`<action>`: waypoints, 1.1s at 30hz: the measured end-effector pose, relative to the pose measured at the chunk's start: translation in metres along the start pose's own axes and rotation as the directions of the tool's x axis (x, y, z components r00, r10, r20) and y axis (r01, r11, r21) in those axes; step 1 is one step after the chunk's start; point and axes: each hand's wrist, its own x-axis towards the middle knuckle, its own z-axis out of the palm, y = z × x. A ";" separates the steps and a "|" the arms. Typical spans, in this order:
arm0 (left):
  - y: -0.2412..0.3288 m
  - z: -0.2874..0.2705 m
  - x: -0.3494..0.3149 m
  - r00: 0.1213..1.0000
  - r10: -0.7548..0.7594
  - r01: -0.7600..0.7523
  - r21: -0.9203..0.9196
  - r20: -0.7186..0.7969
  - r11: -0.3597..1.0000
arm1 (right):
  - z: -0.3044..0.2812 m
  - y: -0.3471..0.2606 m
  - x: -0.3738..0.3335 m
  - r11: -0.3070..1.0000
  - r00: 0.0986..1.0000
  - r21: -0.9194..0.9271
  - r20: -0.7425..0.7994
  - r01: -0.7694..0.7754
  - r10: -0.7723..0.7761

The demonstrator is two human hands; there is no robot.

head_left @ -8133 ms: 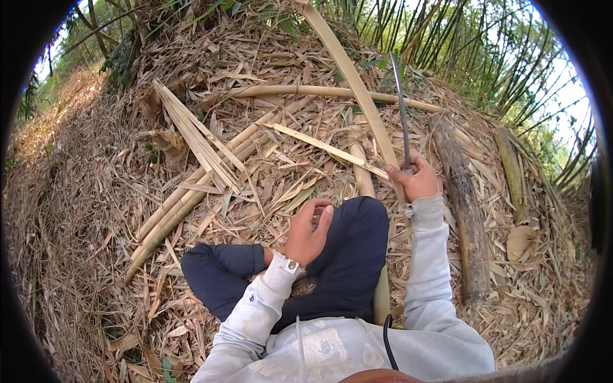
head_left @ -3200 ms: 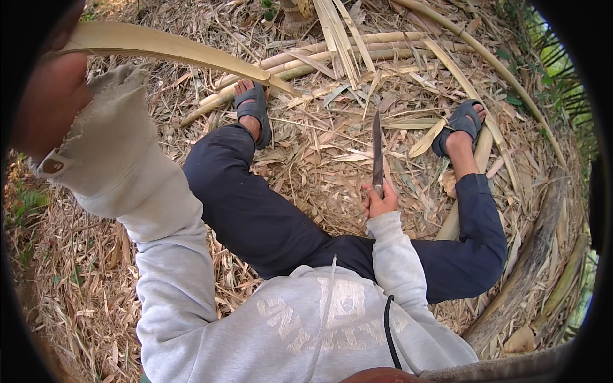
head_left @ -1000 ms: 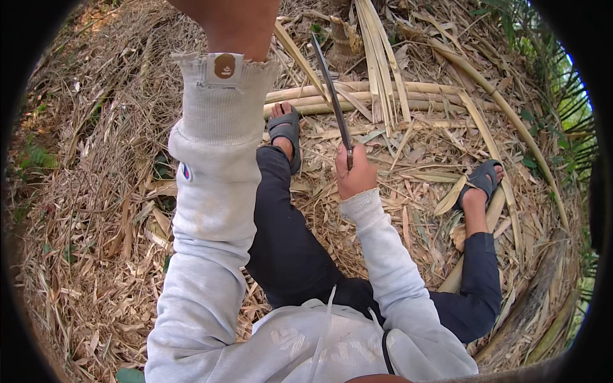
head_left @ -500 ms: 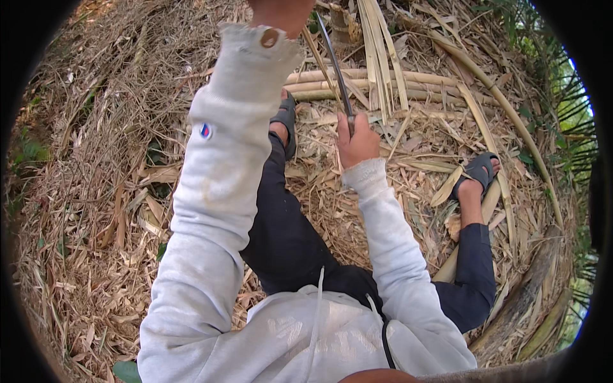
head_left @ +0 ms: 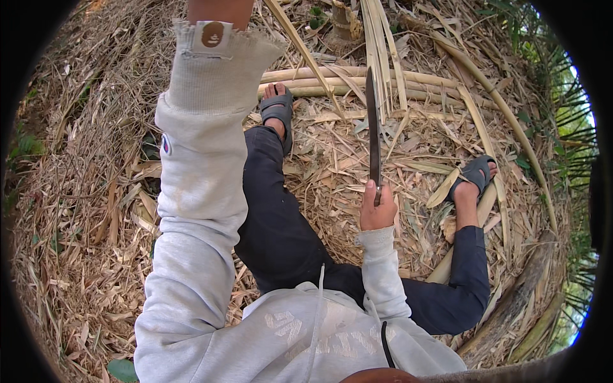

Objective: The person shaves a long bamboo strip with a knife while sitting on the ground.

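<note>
My right hand (head_left: 378, 209) is closed round the short handle of a machete (head_left: 373, 127), in front of my body. The long dark blade points away from me, its tip over the pale split bamboo strips (head_left: 375, 45). My left arm reaches far forward, and only the wrist (head_left: 220, 14) shows at the upper edge. Its fingers lie outside the picture, so what they hold cannot be seen. Near that wrist, a single bamboo strip (head_left: 305, 56) slants down from the upper edge, its lower end near the ground between my feet.
Several bamboo poles (head_left: 306, 87) lie crosswise beyond my sandalled feet. A cut stump (head_left: 345, 29) stands behind them. Dry leaves and shavings (head_left: 96, 268) cover the ground. A long curved pole (head_left: 504, 108) and a thick log (head_left: 517, 293) lie at the right.
My right hand has drawn back toward my body with the machete, whose blade now points more straight ahead. My left arm has shifted left. The slanting strip has shifted too.
</note>
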 end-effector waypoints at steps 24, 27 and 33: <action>-0.028 0.033 -0.042 0.986 0.129 -0.139 0.084 0.106 0.987 | 0.050 -0.010 0.074 0.959 0.981 -0.210 0.082 0.188 -0.174; -0.010 0.025 -0.044 0.984 0.142 -0.152 0.097 0.105 0.984 | 0.059 -0.012 0.059 0.965 0.985 -0.205 0.093 0.163 -0.147; -0.017 0.036 -0.051 0.983 0.145 -0.153 0.062 0.111 0.986 | 0.045 -0.013 0.060 0.968 0.984 -0.178 0.054 0.176 -0.168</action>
